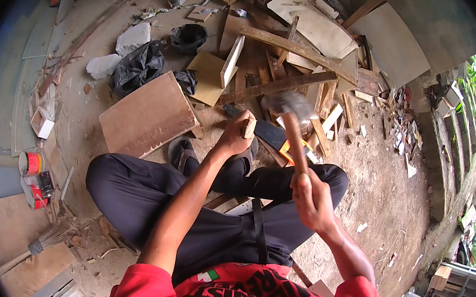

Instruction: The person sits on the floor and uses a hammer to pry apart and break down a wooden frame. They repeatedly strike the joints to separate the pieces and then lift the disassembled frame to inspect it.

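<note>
My right hand (313, 201) is closed around the wooden handle of a hammer (295, 138). The hammer's head is raised in front of me and smeared by motion. My left hand (234, 135) grips a small piece of wood (249, 129), whose end shows at the fingers; the rest of it is hidden by the hand. Just beyond and right of that hand lies a handsaw (270, 133) with a dark blade and an orange handle, partly covered by the hammer. Both hands are above my feet, between my bent knees.
Scrap boards and planks (300, 53) are heaped ahead. A brown panel (145, 117) lies at front left, near black plastic bags (138, 69) and white chunks (133, 39). Tins (31, 164) and a broom (51, 237) lie left. Concrete steps (444, 161) rise at right.
</note>
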Tool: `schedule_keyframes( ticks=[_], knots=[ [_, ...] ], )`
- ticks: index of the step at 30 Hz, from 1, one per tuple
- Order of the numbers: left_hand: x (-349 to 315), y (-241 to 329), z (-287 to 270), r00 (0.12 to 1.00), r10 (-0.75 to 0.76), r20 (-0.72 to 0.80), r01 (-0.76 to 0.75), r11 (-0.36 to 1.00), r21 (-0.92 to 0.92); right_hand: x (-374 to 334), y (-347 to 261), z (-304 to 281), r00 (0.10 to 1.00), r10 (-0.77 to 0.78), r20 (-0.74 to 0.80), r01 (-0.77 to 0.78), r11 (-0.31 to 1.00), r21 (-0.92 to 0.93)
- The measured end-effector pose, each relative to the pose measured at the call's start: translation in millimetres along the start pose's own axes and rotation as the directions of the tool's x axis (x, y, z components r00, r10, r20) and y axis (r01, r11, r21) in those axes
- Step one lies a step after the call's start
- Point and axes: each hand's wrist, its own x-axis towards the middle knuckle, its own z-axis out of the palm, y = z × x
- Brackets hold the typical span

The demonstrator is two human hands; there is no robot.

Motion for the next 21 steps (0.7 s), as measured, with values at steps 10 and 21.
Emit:
schedule_keyframes(
  ticks=[10,21],
  knots=[
    [-2,-4,13,0.995,0.095,0.037,-0.097,0.994,0.060,8,2,-2,0.988,0.096,0.118,-0.053,0.944,-0.325],
    [4,15,19,0.998,0.043,0.045,-0.035,0.986,-0.160,-10,19,-9,0.995,0.097,0.034,-0.078,0.929,-0.362]
  ],
)
